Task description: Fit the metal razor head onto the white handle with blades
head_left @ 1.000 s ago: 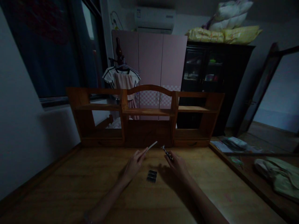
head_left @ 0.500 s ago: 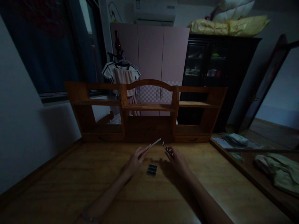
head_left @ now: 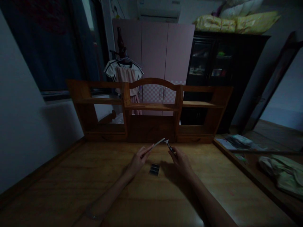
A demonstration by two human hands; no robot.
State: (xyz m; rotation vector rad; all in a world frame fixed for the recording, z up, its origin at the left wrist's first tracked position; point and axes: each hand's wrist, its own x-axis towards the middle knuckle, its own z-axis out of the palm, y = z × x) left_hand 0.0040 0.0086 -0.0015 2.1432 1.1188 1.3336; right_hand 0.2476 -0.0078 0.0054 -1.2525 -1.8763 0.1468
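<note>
The left hand [head_left: 138, 160] pinches a thin strip [head_left: 158, 143], the right hand [head_left: 181, 160] grips a razor-like tool [head_left: 169, 146], and pressing hard could deflect the strip's unsupported tip.

A thin pale strip [head_left: 158, 143] is held aslant. A dark, silver-headed tool [head_left: 169, 146] is tilted toward its tip.

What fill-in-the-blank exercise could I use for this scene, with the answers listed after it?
1. The pale stick is held in the person's ____ hand.
2. The small dark item on the wooden desk lies ____ the two forearms.
3. Yellow bags sit on ____ of the dark cabinet.

Missing words: left; between; top.
</note>
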